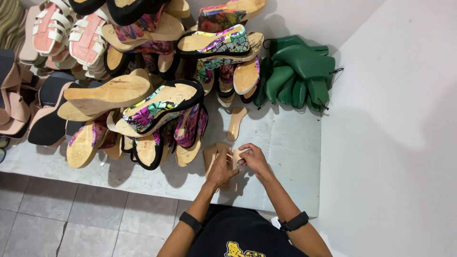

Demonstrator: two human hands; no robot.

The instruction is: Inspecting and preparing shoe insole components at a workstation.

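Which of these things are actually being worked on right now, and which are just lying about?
In hand:
left hand
right hand
tan insole pieces under both hands

Lying about:
single tan insole
heap of wedge sandals
green shoe lasts
white bench

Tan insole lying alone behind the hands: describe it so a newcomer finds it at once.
Start at the big heap of wedge sandals on the white bench. At its right front edge, beyond the left hand and right hand, lies the tan insole. It is flat, plain and lies alone on bare bench, unlike the piled, patterned sandals.
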